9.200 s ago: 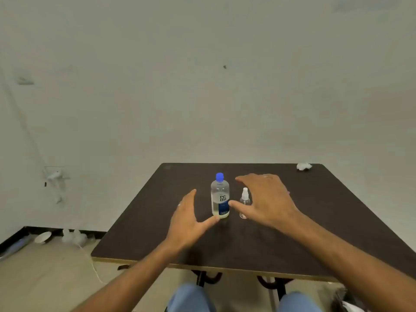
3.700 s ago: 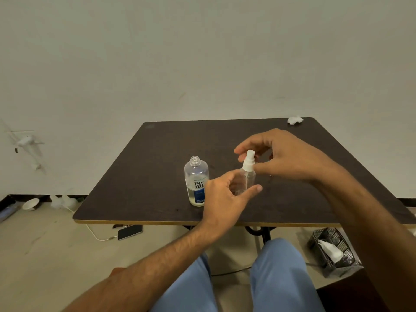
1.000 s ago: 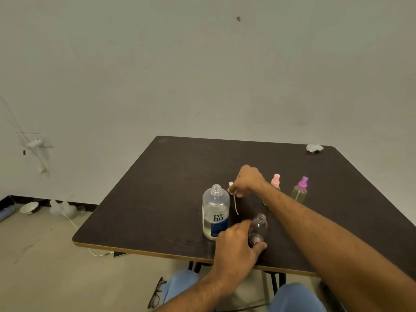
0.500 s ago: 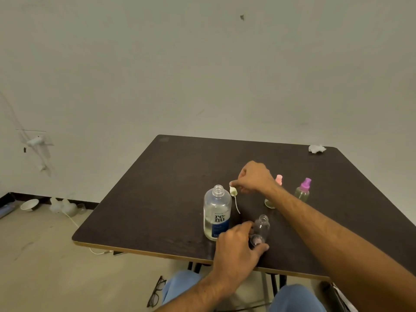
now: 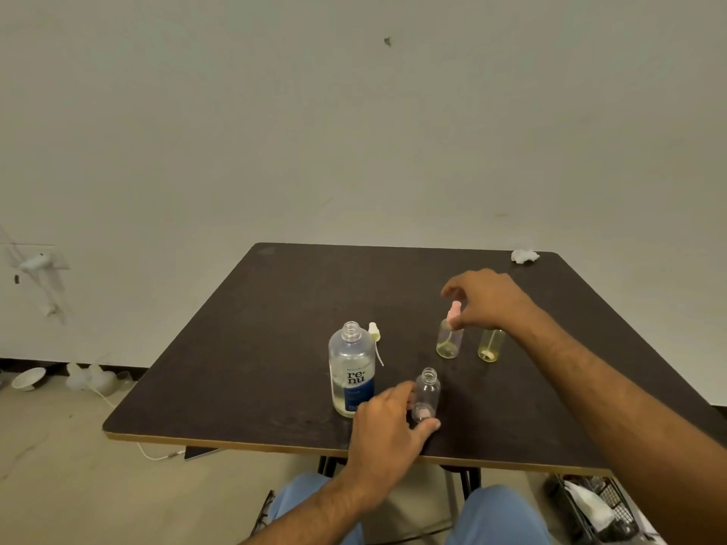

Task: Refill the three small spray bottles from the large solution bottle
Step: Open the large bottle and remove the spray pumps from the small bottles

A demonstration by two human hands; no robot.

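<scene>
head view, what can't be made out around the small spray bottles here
- Second yellowish bottle: its top and cap are hidden behind the right hand.
- Pink-capped bottle: whether the fingers actually pinch its cap, blurred.
- Clear uncapped bottle: its base is covered by the left hand; liquid level unreadable.

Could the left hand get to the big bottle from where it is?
Probably yes: the left hand steadies the small open bottle right beside the big bottle, with nothing between them.
</scene>
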